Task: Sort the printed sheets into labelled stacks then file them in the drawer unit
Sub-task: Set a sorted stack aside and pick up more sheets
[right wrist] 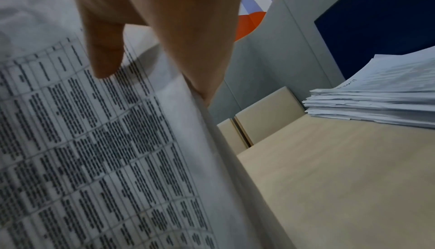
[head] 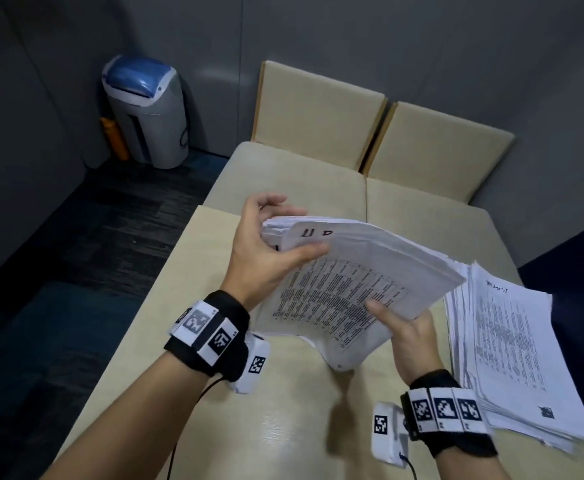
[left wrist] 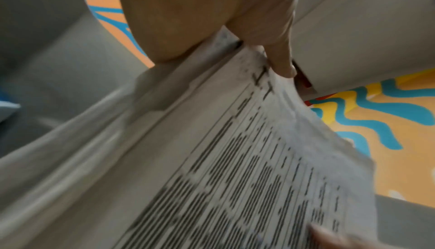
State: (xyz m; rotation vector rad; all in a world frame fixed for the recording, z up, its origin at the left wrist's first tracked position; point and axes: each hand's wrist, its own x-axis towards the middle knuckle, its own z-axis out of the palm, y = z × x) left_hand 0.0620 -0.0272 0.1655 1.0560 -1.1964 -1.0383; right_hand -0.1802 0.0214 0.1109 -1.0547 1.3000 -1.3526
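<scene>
Both hands hold a thick bundle of printed sheets (head: 363,271) tilted above the light wooden table (head: 283,427). My left hand (head: 269,244) grips its far left end, thumb across the printed face, fingers behind. My right hand (head: 404,327) grips the near right edge, thumb on the print (right wrist: 105,61). The sheets carry dense table text (left wrist: 235,187) and a handwritten label near the top (head: 313,233). A second stack of sheets (head: 512,362), also with a handwritten label, lies on the table at right (right wrist: 376,102).
A beige upholstered bench (head: 318,174) with two back cushions stands beyond the table. A grey and blue bin (head: 145,112) sits in the far left corner on dark carpet. A dark blue panel (head: 574,289) is at right. No drawer unit shows.
</scene>
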